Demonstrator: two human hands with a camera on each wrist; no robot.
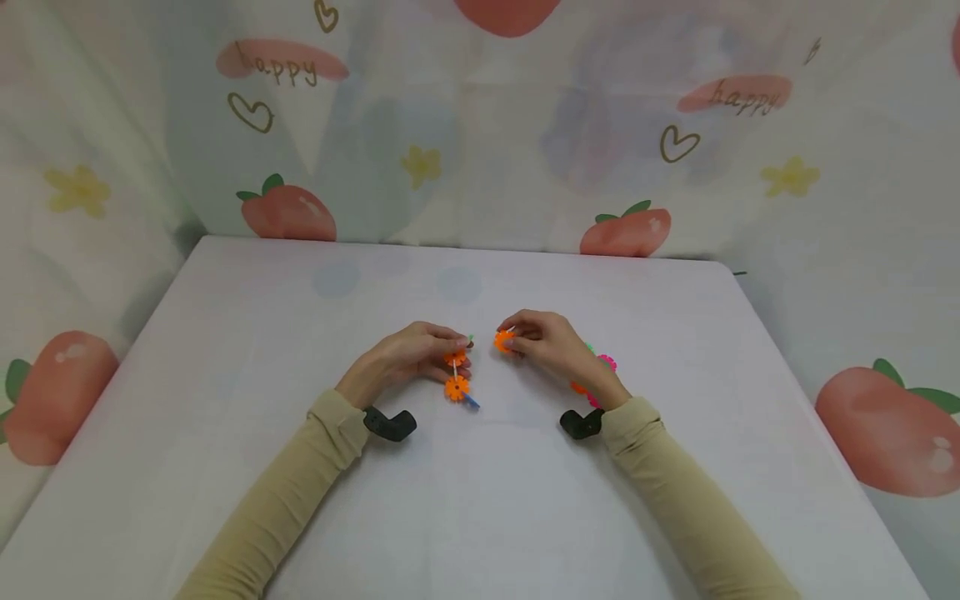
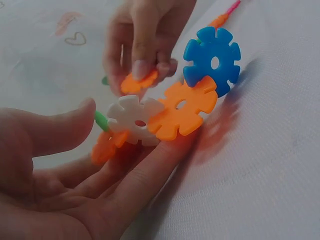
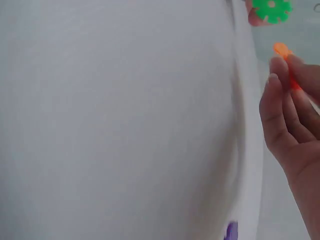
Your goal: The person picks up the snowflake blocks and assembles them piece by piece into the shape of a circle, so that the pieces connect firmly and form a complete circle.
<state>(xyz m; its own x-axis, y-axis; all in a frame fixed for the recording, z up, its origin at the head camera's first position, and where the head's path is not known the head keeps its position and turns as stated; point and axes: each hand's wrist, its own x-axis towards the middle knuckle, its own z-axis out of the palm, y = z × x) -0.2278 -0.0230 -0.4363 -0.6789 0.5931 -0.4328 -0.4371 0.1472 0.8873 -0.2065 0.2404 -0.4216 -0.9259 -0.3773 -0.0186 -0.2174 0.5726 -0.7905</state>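
Observation:
My left hand holds a small chain of interlocking snowflake discs between thumb and fingers. In the left wrist view a blue disc joins an orange disc, then a white disc. Another orange disc and a green disc, seen edge-on, are near the thumb tip. Across a small gap, my right hand pinches a single orange disc between thumb and fingers. The right wrist view shows that disc edge-on, below the green disc at the left hand.
More discs, pink, green and orange, lie on the white table beside my right wrist, which partly hides them. A purple disc shows at the bottom of the right wrist view. Patterned cloth hangs behind the table.

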